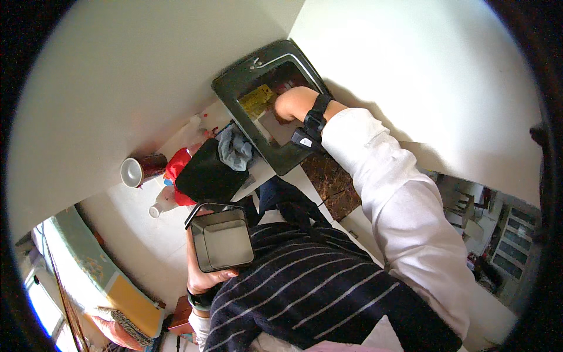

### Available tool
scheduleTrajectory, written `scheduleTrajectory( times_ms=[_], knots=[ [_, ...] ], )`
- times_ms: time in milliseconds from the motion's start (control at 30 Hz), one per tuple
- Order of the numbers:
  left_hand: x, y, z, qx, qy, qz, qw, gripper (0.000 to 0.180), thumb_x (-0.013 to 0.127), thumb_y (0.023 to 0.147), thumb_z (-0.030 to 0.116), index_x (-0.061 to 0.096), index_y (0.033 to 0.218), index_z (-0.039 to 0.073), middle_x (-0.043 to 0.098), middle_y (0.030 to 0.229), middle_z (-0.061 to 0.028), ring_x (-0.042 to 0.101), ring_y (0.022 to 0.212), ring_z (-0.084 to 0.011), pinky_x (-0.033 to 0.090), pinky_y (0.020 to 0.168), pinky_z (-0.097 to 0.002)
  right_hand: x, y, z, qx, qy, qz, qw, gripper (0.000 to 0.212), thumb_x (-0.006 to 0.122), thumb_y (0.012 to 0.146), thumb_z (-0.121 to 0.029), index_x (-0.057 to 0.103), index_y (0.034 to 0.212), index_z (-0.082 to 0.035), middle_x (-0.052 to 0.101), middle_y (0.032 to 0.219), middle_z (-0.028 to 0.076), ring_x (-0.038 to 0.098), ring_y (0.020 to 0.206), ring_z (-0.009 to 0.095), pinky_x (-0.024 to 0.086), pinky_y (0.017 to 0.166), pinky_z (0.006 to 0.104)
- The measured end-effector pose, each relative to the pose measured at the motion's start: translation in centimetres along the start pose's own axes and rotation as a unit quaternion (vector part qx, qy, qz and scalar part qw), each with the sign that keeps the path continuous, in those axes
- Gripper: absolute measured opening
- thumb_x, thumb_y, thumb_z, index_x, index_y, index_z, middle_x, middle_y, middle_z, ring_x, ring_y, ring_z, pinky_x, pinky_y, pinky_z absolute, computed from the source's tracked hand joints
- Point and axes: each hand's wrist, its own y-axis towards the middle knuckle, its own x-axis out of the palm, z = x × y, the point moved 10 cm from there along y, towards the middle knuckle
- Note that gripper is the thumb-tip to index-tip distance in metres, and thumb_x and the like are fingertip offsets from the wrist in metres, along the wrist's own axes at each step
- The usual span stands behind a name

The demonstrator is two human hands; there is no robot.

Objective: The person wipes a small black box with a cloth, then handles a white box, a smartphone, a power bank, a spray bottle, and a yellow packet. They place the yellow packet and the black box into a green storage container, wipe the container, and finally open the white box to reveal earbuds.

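My left hand (202,280) is wrapped round the side of an open square metal tin (223,243), its thumb along the lower edge. The tin is held in front of my body with its mouth toward me, and its bare inner walls show. My right hand (293,104) reaches down into a dark rectangular bin (267,149) with a wide rim. Its fingers are hidden inside the bin, so what they touch cannot be seen. A yellow printed packet (257,101) lies in the bin beside that hand. A black strap with a small device (311,132) sits on my right wrist.
Left of the bin stand a black bag or box (211,173), grey crumpled plastic (236,149), a red bag (177,167), a white-capped bottle (161,205) and a cylindrical can (141,169) on its side. White walls rise close behind. Shelving (516,240) shows far right.
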Motion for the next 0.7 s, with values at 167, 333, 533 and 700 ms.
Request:
scheduleTrajectory(
  times_ms=[167,333,533,700],
  knots=[
    [-2.3,-1.2,-0.7,0.036,-0.018,0.019,0.999,0.122,0.096,0.049,0.028,0.021,0.142,0.001,0.051,0.128,-0.0156,0.055,0.112,-0.0253,0.048,0.093,-0.0389,4.1,4.1,1.4,-0.031,-0.041,-0.088,0.995,0.024,0.060,0.070,-0.007,0.073,0.090,-0.005,0.067,0.096,0.022,0.065,0.089,0.040,0.050,0.074,0.0487],
    [-4.2,-2.3,-0.9,0.076,-0.009,0.015,0.997,0.124,0.095,0.050,0.030,0.019,0.143,-0.001,0.051,0.128,-0.0160,0.055,0.112,-0.0247,0.047,0.093,-0.0381,2.2,2.3,1.1,0.012,-0.022,-0.104,0.994,0.023,0.065,0.081,-0.020,0.073,0.094,-0.003,0.068,0.099,0.020,0.063,0.088,0.038,0.048,0.076,0.0480],
    [-4.9,-2.9,-0.8,0.071,0.018,0.012,0.997,0.122,0.095,0.051,0.031,0.021,0.142,-0.002,0.052,0.126,-0.0158,0.054,0.112,-0.0246,0.047,0.093,-0.0375,-12.1,-10.3,-0.8,0.037,0.208,0.278,0.937,0.033,0.062,0.073,-0.003,0.061,0.105,0.000,0.066,0.096,0.021,0.063,0.093,0.038,0.050,0.076,0.0418],
    [-4.2,-2.8,0.3,0.074,0.022,-0.023,0.997,0.120,0.095,0.052,0.031,0.022,0.142,-0.001,0.052,0.126,-0.0153,0.054,0.113,-0.0246,0.046,0.094,-0.0371,-12.9,-19.9,-1.3,0.043,0.498,0.371,0.783,0.037,0.067,0.084,-0.010,0.056,0.117,0.002,0.065,0.096,0.010,0.061,0.086,0.016,0.048,0.077,0.0295]
  ],
)
